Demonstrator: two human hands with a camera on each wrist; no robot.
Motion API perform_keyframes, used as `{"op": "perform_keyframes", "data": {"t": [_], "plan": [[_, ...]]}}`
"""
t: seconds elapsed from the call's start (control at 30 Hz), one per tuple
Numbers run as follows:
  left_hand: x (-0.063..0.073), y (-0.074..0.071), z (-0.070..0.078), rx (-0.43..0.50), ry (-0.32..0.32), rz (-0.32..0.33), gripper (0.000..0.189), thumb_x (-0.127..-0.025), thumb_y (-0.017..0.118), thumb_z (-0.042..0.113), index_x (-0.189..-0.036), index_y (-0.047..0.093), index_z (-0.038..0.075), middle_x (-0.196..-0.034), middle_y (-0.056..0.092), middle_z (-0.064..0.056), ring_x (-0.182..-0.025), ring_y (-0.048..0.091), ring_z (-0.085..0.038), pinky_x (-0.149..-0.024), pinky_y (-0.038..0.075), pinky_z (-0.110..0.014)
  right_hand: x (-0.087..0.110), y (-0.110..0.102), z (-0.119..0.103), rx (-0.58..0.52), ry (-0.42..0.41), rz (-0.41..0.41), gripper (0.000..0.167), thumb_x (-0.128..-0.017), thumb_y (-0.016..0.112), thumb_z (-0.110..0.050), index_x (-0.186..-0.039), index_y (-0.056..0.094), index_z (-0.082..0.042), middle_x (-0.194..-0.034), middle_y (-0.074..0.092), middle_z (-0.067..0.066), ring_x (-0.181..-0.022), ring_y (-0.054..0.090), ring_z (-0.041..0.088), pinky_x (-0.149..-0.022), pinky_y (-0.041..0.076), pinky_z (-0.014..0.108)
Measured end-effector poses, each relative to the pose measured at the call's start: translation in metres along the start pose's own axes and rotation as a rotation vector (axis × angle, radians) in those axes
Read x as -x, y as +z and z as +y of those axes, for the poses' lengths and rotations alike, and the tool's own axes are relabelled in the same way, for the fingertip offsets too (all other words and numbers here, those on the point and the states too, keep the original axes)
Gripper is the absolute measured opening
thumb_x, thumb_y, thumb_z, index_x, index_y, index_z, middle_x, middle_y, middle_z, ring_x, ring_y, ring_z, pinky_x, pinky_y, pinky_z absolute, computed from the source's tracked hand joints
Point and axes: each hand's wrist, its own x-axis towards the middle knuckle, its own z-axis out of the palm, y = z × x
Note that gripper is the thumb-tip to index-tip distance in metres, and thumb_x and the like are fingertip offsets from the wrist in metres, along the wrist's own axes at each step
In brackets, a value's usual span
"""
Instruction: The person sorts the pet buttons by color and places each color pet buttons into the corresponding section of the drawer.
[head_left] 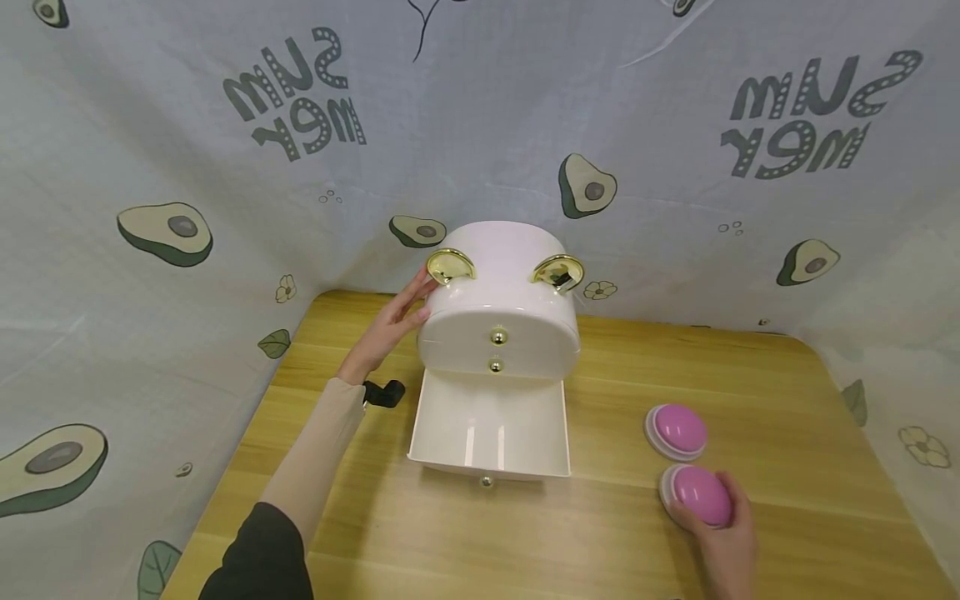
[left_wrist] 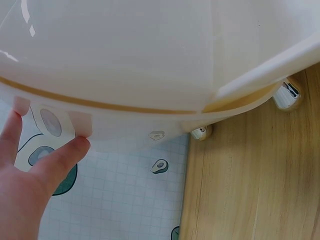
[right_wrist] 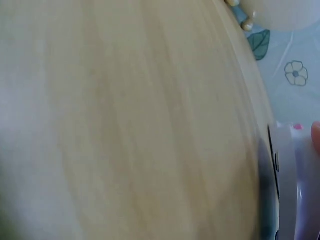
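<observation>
A white, round-topped drawer box [head_left: 500, 342] with gold ears and gold knobs stands on the table, its lowest drawer [head_left: 491, 421] pulled out. The inside of that drawer shows bare white. My left hand [head_left: 386, 333] rests its fingertips against the box's left side; in the left wrist view the thumb and a finger of the left hand [left_wrist: 25, 185] touch the glossy wall, outstretched. On the right, my right hand [head_left: 723, 537] grips a pink dome button [head_left: 701, 495] with a white base around its sides. The right wrist view catches only the edge of its white base [right_wrist: 287, 185].
A second pink dome button [head_left: 679, 428] sits just behind the held one. The wooden table [head_left: 600, 533] has rounded back corners. Behind it hangs a pale cloth [head_left: 480, 125] printed with avocados and lettering. A black strap end [head_left: 385, 393] sticks out at the left wrist.
</observation>
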Motion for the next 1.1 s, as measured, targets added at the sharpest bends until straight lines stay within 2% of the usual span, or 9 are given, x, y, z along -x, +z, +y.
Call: {"op": "perform_keyframes", "data": {"t": [0.1,0.2,0.37,0.57,0.73,0.9,1.1], "plan": [[0.002,0.004,0.011,0.000,-0.008,-0.005,0.065,-0.100,0.045,0.000,-0.154,0.010,0.008,-0.154,0.023,-0.018,-0.142,0.020,-0.026,-0.112,0.020,-0.047,0.004,-0.001,-0.006,-0.047,-0.004,-0.001,0.090,-0.081,0.077,-0.010,-0.153,0.024,-0.027,-0.154,0.024,0.011,-0.134,0.030,0.021,-0.105,0.023,0.015],[0.004,0.005,0.017,-0.002,-0.013,-0.006,0.065,-0.100,0.046,0.004,-0.154,0.010,0.006,-0.154,0.023,-0.019,-0.142,0.020,-0.026,-0.112,0.020,-0.047,0.008,-0.001,-0.014,-0.130,-0.028,-0.025,0.088,-0.080,0.077,-0.006,-0.151,0.029,-0.029,-0.151,0.028,0.008,-0.130,0.033,0.018,-0.096,0.030,0.008],[0.004,0.005,0.017,0.008,-0.009,-0.005,0.064,-0.100,0.044,-0.001,-0.154,0.011,0.007,-0.154,0.024,-0.018,-0.142,0.019,-0.026,-0.112,0.018,-0.050,0.012,-0.002,-0.035,-0.205,-0.166,-0.067,0.083,-0.079,0.073,0.007,-0.148,0.037,-0.018,-0.142,0.037,0.005,-0.123,0.039,0.013,-0.091,0.035,0.009],[0.003,0.005,0.017,0.004,0.004,-0.005,0.064,-0.099,0.043,-0.005,-0.153,0.011,0.006,-0.154,0.024,-0.020,-0.142,0.019,-0.027,-0.112,0.017,-0.050,0.020,0.005,-0.077,-0.248,-0.295,-0.191,0.082,-0.078,0.071,0.012,-0.148,0.037,-0.014,-0.147,0.036,0.005,-0.133,0.034,0.012,-0.096,0.034,0.011],[0.003,0.004,0.017,-0.008,0.017,-0.003,0.064,-0.098,0.043,-0.005,-0.153,0.011,0.006,-0.153,0.024,-0.020,-0.142,0.019,-0.027,-0.112,0.017,-0.047,0.028,0.020,-0.110,-0.298,-0.418,-0.300,0.081,-0.075,0.070,0.017,-0.146,0.038,-0.007,-0.144,0.039,0.007,-0.132,0.035,0.013,-0.099,0.033,0.014],[0.003,0.004,0.016,-0.013,0.023,-0.007,0.064,-0.099,0.044,-0.002,-0.153,0.011,0.006,-0.153,0.025,-0.021,-0.142,0.019,-0.027,-0.113,0.016,-0.048,0.036,0.041,-0.131,-0.324,-0.574,-0.407,0.079,-0.072,0.068,0.022,-0.143,0.039,0.001,-0.142,0.040,0.011,-0.129,0.038,0.013,-0.100,0.032,0.015],[0.003,0.005,0.017,-0.013,0.029,-0.008,0.064,-0.098,0.043,-0.005,-0.153,0.011,0.005,-0.153,0.024,-0.021,-0.143,0.017,-0.027,-0.113,0.014,-0.047,0.048,0.077,-0.148,-0.280,-0.663,-0.541,0.079,-0.072,0.074,0.014,-0.142,0.041,-0.002,-0.143,0.041,0.014,-0.130,0.038,0.014,-0.104,0.029,0.017]]}}
